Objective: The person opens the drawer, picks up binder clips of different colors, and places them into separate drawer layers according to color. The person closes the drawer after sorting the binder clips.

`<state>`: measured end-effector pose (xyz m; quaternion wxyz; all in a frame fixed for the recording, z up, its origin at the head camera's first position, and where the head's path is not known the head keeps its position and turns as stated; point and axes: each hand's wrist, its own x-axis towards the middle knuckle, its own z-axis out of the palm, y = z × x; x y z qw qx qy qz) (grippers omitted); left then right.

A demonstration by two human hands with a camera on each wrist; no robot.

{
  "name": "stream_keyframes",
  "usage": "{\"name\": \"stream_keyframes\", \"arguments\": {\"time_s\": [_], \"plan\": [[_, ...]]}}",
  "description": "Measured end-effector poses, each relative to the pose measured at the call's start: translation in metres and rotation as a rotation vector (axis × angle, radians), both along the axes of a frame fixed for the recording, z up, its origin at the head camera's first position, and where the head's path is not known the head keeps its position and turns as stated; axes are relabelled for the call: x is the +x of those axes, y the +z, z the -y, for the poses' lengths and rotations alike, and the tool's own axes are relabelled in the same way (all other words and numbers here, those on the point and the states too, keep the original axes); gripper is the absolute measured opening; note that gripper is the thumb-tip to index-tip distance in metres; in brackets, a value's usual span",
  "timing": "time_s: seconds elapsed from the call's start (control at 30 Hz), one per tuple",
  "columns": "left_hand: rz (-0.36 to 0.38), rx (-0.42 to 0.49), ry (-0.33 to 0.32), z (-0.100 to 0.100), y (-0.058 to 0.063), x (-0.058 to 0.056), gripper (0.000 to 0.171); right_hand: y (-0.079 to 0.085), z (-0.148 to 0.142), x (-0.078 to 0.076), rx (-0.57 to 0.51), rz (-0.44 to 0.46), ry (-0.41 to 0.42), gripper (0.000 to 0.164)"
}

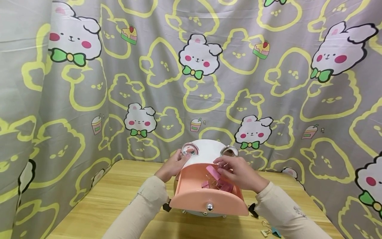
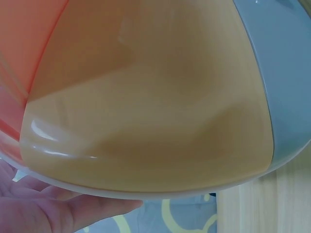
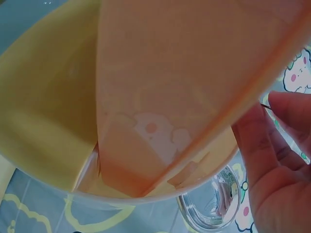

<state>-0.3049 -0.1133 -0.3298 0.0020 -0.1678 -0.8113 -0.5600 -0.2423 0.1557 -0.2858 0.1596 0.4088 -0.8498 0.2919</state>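
Observation:
In the head view, a rounded storage box [image 1: 206, 149] with a white top stands on the table, its orange drawer [image 1: 209, 200] pulled out. Several pink binder clips [image 1: 226, 187] lie inside the drawer. My right hand [image 1: 238, 171] pinches a pink binder clip [image 1: 213, 172] above them; in the right wrist view the drawer wall hides most of that clip. My left hand [image 1: 174, 164] rests against the box's upper left, its thumb by a round silver-rimmed piece [image 1: 190, 149]. The left wrist view shows straight fingers along the box's rim.
Black clips [image 1: 167, 206] lie on the wooden table [image 1: 98, 205] left of the box, with another dark clip [image 1: 253, 210] to its right. A teal binder clip [image 1: 276, 232] and a gold-coloured clip [image 1: 265, 233] are near my right sleeve. Patterned curtain [image 1: 167, 93] surrounds the table.

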Motion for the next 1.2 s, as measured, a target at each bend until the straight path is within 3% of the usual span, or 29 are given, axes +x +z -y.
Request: {"name": "stream_keyframes", "arguments": {"time_s": [0.4, 0.67, 0.83, 1.0, 1.07, 1.2], "plan": [[0.005, 0.015, -0.002, 0.0, 0.001, 0.002, 0.046, 0.0, 0.001, 0.003, -0.01, 0.008, 0.011, 0.025], [-0.025, 0.026, 0.015, -0.001, -0.001, 0.0, 0.046, 0.0, -0.008, 0.008, -0.043, 0.022, -0.057, 0.019], [-0.048, 0.028, 0.076, 0.001, -0.005, 0.003, 0.042, -0.005, -0.017, 0.013, -0.131, 0.037, -0.126, 0.02], [-0.105, 0.053, 0.17, 0.005, -0.009, 0.009, 0.049, -0.012, -0.028, 0.018, -0.232, 0.012, -0.18, 0.022], [-0.14, 0.079, 0.177, 0.007, -0.01, 0.013, 0.051, -0.015, -0.032, 0.02, -0.278, 0.011, -0.201, 0.022], [-0.179, 0.151, 0.131, 0.013, -0.012, 0.028, 0.052, -0.025, -0.042, 0.028, -0.42, 0.043, -0.253, 0.021]]}}
